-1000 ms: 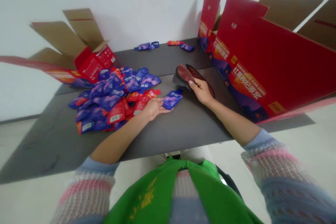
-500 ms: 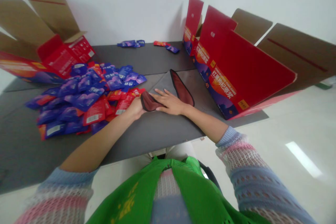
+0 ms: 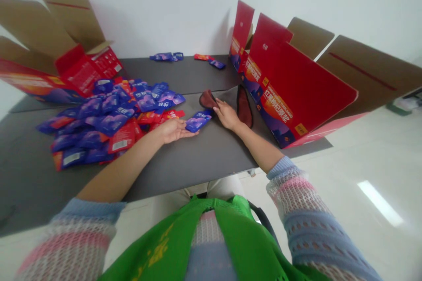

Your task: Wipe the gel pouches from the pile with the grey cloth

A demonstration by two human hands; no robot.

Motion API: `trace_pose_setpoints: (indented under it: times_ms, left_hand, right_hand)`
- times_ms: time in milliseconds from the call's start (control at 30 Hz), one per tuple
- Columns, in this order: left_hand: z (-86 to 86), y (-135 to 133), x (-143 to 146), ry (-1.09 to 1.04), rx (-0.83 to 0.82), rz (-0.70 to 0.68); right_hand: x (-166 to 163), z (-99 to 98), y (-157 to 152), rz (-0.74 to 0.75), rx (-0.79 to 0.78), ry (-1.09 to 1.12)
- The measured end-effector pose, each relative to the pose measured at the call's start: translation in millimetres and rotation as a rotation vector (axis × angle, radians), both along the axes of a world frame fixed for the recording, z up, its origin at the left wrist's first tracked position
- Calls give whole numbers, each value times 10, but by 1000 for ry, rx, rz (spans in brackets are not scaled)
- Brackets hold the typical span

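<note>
My left hand (image 3: 174,131) holds a blue-purple sachet (image 3: 198,121) by its near end, fingers stretched beneath it, just above the grey tabletop. To the right, my right hand (image 3: 227,115) has its fingertips closed on the folded edge of a brown cloth piece with black edging (image 3: 208,98). Another brown, black-edged part (image 3: 244,107) lies beyond that wrist, with a grey area between the two. How they join is partly hidden by the hand. A heap of blue and red sachets (image 3: 112,118) lies left of my left hand.
Open red cartons (image 3: 280,92) stand along the right side, flaps up. Another open carton (image 3: 79,70) stands at the back left. A few sachets (image 3: 165,56) lie near the wall, with a red and a blue one (image 3: 216,64) farther right.
My left hand has let go of the brown cloth and now holds a blue-purple sachet. My right hand and the cloth have shifted right and away from me.
</note>
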State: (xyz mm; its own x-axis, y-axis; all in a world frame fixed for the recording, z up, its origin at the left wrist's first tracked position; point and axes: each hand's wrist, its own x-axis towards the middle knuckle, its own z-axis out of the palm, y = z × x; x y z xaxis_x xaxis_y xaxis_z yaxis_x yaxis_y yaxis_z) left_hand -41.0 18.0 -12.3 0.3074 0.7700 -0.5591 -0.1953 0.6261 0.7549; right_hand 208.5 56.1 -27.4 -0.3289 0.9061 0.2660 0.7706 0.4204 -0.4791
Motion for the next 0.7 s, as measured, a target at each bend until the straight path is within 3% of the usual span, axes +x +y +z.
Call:
trace_pose_setpoints:
  times_ms: [100, 200, 267, 400, 467, 700]
  left_hand:
    - [-28, -41, 29, 16, 54, 68]
    - [-61, -74, 46, 27, 106, 69]
    - [-73, -83, 52, 36, 130, 55]
    - [-80, -59, 48, -18, 111, 57]
    - [-80, -32, 35, -63, 53, 55]
    - [-30, 1, -26, 25, 73, -103]
  right_hand:
    - [78, 62, -55, -78, 64, 165]
    - [32, 123, -181, -51, 94, 151]
    - [-72, 122, -282, 60, 89, 93]
    - [-326, 38, -449, 484, 82, -41]
    - [-402, 13, -478, 591, 75, -106]
    - [-301, 98, -254, 446, -5, -227]
